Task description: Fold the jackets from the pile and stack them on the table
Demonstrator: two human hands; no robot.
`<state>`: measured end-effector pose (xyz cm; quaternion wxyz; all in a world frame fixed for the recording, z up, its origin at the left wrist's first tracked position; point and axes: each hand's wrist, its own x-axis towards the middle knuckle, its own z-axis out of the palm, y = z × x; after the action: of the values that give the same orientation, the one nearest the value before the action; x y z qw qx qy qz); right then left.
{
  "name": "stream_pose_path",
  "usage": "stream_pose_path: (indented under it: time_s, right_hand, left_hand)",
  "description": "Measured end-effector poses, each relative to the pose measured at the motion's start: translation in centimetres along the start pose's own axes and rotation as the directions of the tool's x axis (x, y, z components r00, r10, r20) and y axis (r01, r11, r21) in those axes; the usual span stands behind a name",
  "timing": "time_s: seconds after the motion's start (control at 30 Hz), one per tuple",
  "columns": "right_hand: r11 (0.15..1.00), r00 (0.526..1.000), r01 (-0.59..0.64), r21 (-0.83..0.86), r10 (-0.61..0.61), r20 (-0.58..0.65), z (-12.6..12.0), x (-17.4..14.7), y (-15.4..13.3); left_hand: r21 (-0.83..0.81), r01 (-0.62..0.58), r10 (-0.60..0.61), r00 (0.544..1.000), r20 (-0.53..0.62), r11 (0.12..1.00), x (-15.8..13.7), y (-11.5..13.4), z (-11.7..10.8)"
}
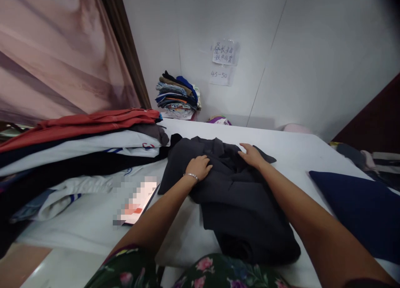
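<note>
A dark grey jacket (237,192) lies spread and partly bunched on the white table in front of me, its collar side away from me. My left hand (199,168), with a silver bracelet at the wrist, rests palm down on the jacket's left part, fingers loosely stretched over the cloth. At the far right of the collar area is my right hand (251,155), fingers extended and apart, touching the fabric edge. A dark pointed piece of cloth sticks out just beyond that hand. The near end of the jacket is rolled or folded close to my body.
On the left, a heap of clothes (103,129) reaches the table edge. A phone (140,202) with a blurred screen lies beside the jacket. Dark blue cloth (356,209) is at right. A folded stack (178,94) stands by the wall, near paper signs (223,54).
</note>
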<state>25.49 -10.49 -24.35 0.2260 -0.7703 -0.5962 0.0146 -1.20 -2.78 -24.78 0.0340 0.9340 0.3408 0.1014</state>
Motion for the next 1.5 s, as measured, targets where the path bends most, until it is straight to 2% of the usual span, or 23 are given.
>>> stream_pose_path:
  time_s: [0.07, 0.2, 0.33, 0.47, 0.53, 0.57, 0.7, 0.77, 0.8, 0.83, 0.9, 1.03, 1.27, 1.4, 1.5]
  right_hand:
    - [0.998, 0.996, -0.057, 0.041, 0.054, 0.074, 1.5, 0.9, -0.7]
    - [0.983, 0.982, -0.157, 0.098, 0.145, 0.12, 4.2, 0.9, -0.6]
    - [0.965, 0.976, -0.209, 0.161, 0.196, 0.09, 5.4, 0.0, 0.4]
    - [0.917, 0.956, -0.288, 0.274, 0.292, 0.029, 5.9, -0.5, 1.4]
    - [0.89, 0.946, -0.31, 0.336, 0.325, 0.011, 6.1, -0.6, 1.8]
    - [0.877, 0.942, -0.315, 0.362, 0.336, 0.007, 6.2, -0.7, 1.9]
    - [0.844, 0.935, -0.318, 0.432, 0.355, -0.005, 6.3, -0.7, 2.1]
    - [0.834, 0.934, -0.313, 0.454, 0.356, -0.01, 6.3, -0.7, 2.1]
    - [0.83, 0.935, -0.311, 0.464, 0.356, -0.01, 6.3, -0.8, 2.1]
    - [0.825, 0.935, -0.308, 0.474, 0.355, -0.01, 6.3, -0.8, 2.1]
    - [0.816, 0.935, -0.304, 0.491, 0.355, -0.01, 6.3, -0.8, 2.2]
    - [0.8, 0.933, -0.304, 0.517, 0.359, -0.006, 6.5, -0.8, 2.4]
    - [0.775, 0.933, -0.301, 0.555, 0.359, 0.005, 6.5, -0.8, 2.4]
    - [0.76, 0.936, -0.292, 0.581, 0.352, 0.01, 6.6, -0.8, 2.5]
    - [0.746, 0.934, -0.293, 0.598, 0.358, 0.011, 6.7, -0.8, 2.6]
  left_hand:
    - [0.056, 0.057, -0.061, 0.995, 0.079, 0.997, -0.2, -0.4, 0.2]
    - [0.139, 0.208, -0.223, 0.97, 0.101, 0.968, -1.1, -2.9, -0.2]
    - [0.154, 0.424, -0.446, 0.881, 0.156, 0.892, -1.4, -6.0, -1.7]
    - [0.185, 0.52, -0.548, 0.819, 0.169, 0.834, 0.5, -6.8, -3.5]
    - [0.174, 0.526, -0.55, 0.822, 0.149, 0.832, 2.0, -6.0, -3.9]
    - [0.142, 0.503, -0.519, 0.845, 0.128, 0.853, 2.8, -5.3, -3.8]
    - [-0.051, 0.249, -0.244, 0.966, 0.081, 0.967, 5.6, -2.1, -1.5]
    - [-0.118, 0.154, -0.141, 0.984, 0.113, 0.981, 6.5, -1.4, 0.1]
    - [-0.139, 0.146, -0.129, 0.984, 0.125, 0.98, 6.8, -1.4, 0.8]
    - [-0.147, 0.166, -0.147, 0.98, 0.131, 0.975, 7.0, -1.8, 1.3]
    - [-0.13, 0.279, -0.265, 0.957, 0.116, 0.951, 7.3, -3.4, 1.7]
    - [-0.1, 0.488, -0.489, 0.872, 0.016, 0.867, 7.8, -7.1, 0.9]
    - [-0.085, 0.618, -0.623, 0.777, -0.084, 0.782, 9.9, -9.8, -1.8]
    - [-0.039, 0.633, -0.633, 0.767, -0.109, 0.773, 10.7, -12.0, -3.6]
    - [0.029, 0.597, -0.593, 0.8, -0.086, 0.802, 10.3, -13.6, -4.1]
